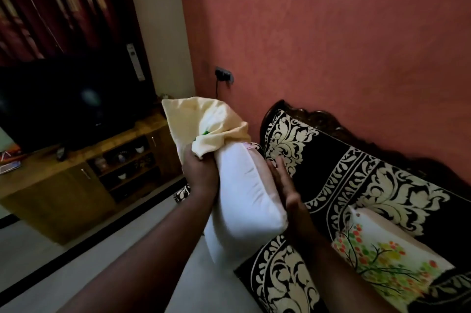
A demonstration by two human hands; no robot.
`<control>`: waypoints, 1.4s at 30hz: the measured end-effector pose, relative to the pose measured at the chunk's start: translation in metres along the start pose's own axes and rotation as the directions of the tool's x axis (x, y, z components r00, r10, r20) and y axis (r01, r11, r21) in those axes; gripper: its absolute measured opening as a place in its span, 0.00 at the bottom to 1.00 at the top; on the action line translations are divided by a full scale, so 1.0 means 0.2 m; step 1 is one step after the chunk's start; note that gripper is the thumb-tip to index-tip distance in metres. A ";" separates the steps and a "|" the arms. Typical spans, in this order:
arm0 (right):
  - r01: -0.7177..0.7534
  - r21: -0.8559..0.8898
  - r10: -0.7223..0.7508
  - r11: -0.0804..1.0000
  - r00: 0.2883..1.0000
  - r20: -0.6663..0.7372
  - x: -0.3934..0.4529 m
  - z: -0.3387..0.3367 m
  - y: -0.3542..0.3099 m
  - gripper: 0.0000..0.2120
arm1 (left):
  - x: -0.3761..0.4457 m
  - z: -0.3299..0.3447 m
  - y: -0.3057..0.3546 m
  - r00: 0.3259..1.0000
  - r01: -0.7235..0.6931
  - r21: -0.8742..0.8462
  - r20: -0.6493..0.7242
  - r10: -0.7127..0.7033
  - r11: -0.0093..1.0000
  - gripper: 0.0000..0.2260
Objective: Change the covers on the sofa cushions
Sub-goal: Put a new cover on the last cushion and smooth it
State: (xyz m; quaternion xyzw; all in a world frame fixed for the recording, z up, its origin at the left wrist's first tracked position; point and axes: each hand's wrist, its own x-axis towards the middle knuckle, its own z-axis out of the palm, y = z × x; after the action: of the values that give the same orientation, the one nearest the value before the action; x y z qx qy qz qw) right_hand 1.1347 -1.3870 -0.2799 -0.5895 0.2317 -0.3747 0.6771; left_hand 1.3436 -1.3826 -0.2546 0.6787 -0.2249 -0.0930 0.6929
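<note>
Both forearms reach out over the sofa (356, 185), left hand (201, 172) gripping the bunched cream cover (204, 121), right hand (288, 190) flat against the white cushion (244, 190) held upright between them; better to steady the cushion while working the cover evenly along it.

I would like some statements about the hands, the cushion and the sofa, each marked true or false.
1. The left hand grips the bunched yellow cover. True.
2. The right hand is a closed fist. False: it lies flat against the white cushion.
3. The cover hides the whole cushion. False: most of the cushion is bare.
4. A floral cushion lies on the sofa. True.
5. The sofa is plain white. False: black with a cream pattern.
</note>
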 end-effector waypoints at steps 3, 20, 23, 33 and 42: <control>0.035 -0.146 -0.051 0.989 0.993 -0.109 -0.14 0.05 0.19 0.64 | 0.02 0.02 -0.01 0.973 0.208 0.015 -0.110 -0.205 0.978 0.13; -0.055 0.116 0.127 0.992 0.542 -0.831 0.17 -0.23 0.09 0.30 | -0.27 -0.43 -0.57 0.888 -0.247 0.475 0.460 0.001 0.844 0.34; -0.091 0.225 0.237 0.970 0.562 -0.793 0.20 -0.25 0.09 0.32 | -0.29 -0.44 -0.65 0.872 -0.185 0.431 0.486 -0.055 0.883 0.33; -0.358 0.184 0.367 0.915 0.552 -0.749 0.25 -0.22 0.10 0.56 | -0.05 -0.26 -0.47 0.935 0.312 0.268 0.085 -0.345 0.911 0.11; -0.003 -0.837 -0.113 0.547 0.991 -0.077 0.05 -0.24 0.24 0.72 | 0.26 -0.24 -0.25 0.868 0.256 0.618 0.192 -0.459 0.743 0.19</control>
State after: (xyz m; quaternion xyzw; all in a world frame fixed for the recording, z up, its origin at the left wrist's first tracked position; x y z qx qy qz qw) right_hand 1.1158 -1.4244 -0.3343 -0.8231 0.4041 -0.2759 0.2882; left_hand 1.4197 -1.3659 -0.2925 0.8597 -0.2191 -0.2669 0.3763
